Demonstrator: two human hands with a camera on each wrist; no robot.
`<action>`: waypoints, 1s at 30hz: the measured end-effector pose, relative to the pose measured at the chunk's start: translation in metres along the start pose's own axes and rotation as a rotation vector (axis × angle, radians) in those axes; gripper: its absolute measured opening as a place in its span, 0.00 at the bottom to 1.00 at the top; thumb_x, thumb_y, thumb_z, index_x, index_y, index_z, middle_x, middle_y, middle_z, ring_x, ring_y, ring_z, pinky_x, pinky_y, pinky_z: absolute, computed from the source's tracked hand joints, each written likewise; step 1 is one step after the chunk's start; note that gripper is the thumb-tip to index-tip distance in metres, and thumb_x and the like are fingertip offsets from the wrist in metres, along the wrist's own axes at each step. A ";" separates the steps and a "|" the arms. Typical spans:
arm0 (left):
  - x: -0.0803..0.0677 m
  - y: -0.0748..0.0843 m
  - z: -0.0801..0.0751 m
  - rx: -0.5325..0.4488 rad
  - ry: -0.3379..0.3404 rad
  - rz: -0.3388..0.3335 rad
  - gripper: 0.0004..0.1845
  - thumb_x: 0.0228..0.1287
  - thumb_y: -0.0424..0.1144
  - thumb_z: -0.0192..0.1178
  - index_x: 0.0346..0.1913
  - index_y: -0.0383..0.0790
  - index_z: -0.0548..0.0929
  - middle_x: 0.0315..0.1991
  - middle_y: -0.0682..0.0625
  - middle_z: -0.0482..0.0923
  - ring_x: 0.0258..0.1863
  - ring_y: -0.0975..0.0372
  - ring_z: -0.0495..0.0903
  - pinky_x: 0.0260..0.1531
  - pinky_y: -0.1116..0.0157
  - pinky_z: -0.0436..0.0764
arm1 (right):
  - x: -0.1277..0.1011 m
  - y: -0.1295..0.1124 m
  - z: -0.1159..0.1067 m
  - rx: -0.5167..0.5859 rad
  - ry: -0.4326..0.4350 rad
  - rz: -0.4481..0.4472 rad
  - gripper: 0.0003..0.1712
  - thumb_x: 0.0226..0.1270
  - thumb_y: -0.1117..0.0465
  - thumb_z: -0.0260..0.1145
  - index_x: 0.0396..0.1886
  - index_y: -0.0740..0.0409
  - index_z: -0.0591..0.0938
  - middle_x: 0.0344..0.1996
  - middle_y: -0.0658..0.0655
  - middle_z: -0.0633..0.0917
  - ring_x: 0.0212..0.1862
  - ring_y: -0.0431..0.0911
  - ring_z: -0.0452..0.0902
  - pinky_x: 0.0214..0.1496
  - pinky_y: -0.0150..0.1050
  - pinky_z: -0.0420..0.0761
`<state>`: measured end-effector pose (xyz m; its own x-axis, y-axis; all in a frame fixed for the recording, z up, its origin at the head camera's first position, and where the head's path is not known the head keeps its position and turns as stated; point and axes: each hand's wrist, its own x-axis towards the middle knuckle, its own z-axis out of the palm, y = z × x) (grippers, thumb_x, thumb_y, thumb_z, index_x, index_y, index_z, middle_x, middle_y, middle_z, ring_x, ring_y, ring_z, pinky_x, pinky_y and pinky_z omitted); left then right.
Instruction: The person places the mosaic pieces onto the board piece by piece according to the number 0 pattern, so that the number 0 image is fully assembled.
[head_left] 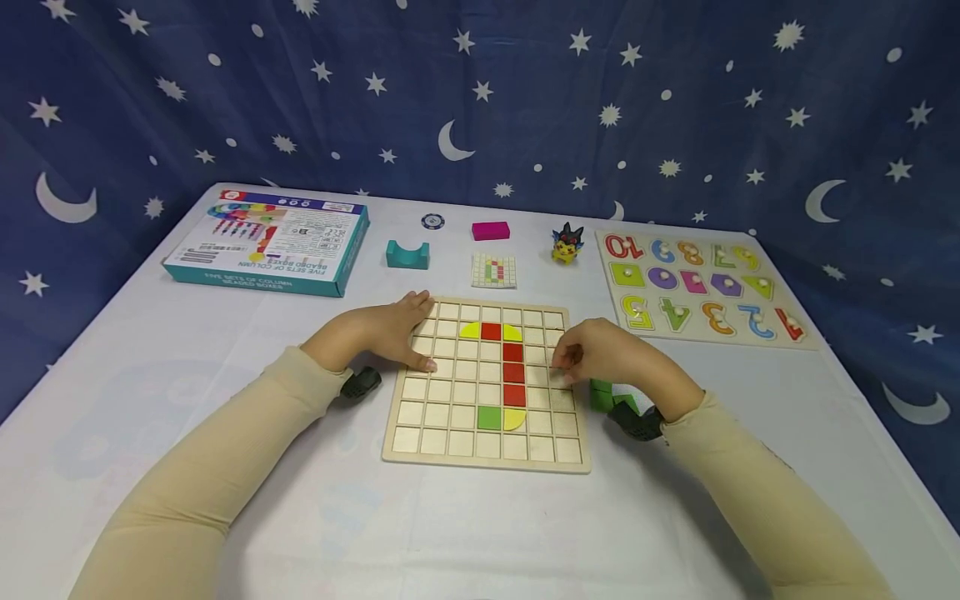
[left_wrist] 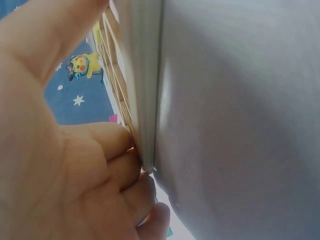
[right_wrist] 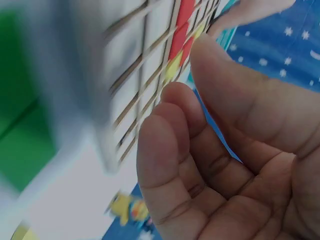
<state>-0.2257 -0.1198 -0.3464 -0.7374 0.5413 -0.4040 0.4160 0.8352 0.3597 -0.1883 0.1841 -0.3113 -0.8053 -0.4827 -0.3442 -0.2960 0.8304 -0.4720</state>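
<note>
My left hand (head_left: 382, 333) lies flat on the left edge of the grid board (head_left: 486, 385), fingers straight, pressing it to the bench (head_left: 225, 333). The left wrist view shows those fingers (left_wrist: 120, 165) right against the board's rim. My right hand (head_left: 600, 354) hovers over the board's right columns with fingers loosely curled; I cannot tell whether a tile sits between the fingertips, and the right wrist view is too blurred to settle it.

On the board, a column of red tiles (head_left: 513, 362) runs down from a yellow-red-yellow top row, ending in a green tile (head_left: 489, 417) beside a yellow piece. To do this well, I judge I should keep the left hand steady as an anchor, lower any piece squarely into its cell, and check against the pattern card (head_left: 493, 270) just behind the board.

Green blocks (head_left: 602, 395) lie touching the board's right edge under my right wrist, so that side is tight. Behind the board stand a teal arch (head_left: 408, 254), a pink block (head_left: 491, 230) and a small figure (head_left: 567, 243); the box (head_left: 270, 240) sits far left, the number puzzle (head_left: 701, 287) far right. Nearer me than the board, the bench offers free room.
</note>
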 end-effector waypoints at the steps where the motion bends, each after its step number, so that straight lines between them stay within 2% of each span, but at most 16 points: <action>1: 0.000 0.000 0.000 0.001 -0.001 0.000 0.58 0.52 0.58 0.64 0.71 0.29 0.41 0.73 0.37 0.33 0.72 0.47 0.33 0.69 0.49 0.45 | -0.002 0.006 -0.002 -0.001 0.005 0.013 0.07 0.51 0.69 0.70 0.31 0.59 0.84 0.28 0.52 0.82 0.34 0.44 0.74 0.36 0.35 0.76; 7: 0.000 0.001 -0.001 0.006 -0.002 0.003 0.58 0.52 0.59 0.63 0.71 0.29 0.41 0.73 0.37 0.33 0.72 0.46 0.33 0.69 0.49 0.44 | -0.010 0.036 -0.006 0.009 0.011 0.074 0.09 0.50 0.69 0.70 0.34 0.60 0.84 0.31 0.53 0.83 0.36 0.45 0.75 0.40 0.39 0.77; 12: 0.000 0.001 0.000 0.007 -0.002 0.008 0.58 0.52 0.59 0.63 0.71 0.29 0.41 0.73 0.36 0.33 0.72 0.46 0.33 0.69 0.49 0.44 | -0.013 0.052 -0.003 0.042 0.004 0.101 0.10 0.49 0.69 0.71 0.33 0.60 0.84 0.30 0.53 0.83 0.36 0.44 0.74 0.41 0.39 0.76; 21: 0.001 0.000 0.000 0.006 -0.001 0.007 0.58 0.51 0.59 0.63 0.71 0.29 0.41 0.73 0.37 0.33 0.72 0.47 0.33 0.69 0.49 0.44 | -0.012 0.055 0.000 0.068 0.008 0.108 0.11 0.49 0.70 0.70 0.34 0.61 0.83 0.29 0.53 0.80 0.35 0.45 0.72 0.37 0.36 0.74; 30: 0.000 -0.001 0.000 -0.001 0.001 0.010 0.58 0.51 0.59 0.64 0.71 0.29 0.41 0.73 0.37 0.33 0.72 0.46 0.33 0.69 0.48 0.45 | -0.013 0.061 -0.005 0.054 0.041 0.133 0.09 0.50 0.70 0.69 0.34 0.60 0.83 0.30 0.54 0.81 0.35 0.46 0.72 0.39 0.37 0.73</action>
<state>-0.2260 -0.1203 -0.3464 -0.7340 0.5493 -0.3994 0.4226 0.8298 0.3645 -0.1984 0.2427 -0.3317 -0.8563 -0.3570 -0.3732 -0.1588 0.8696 -0.4676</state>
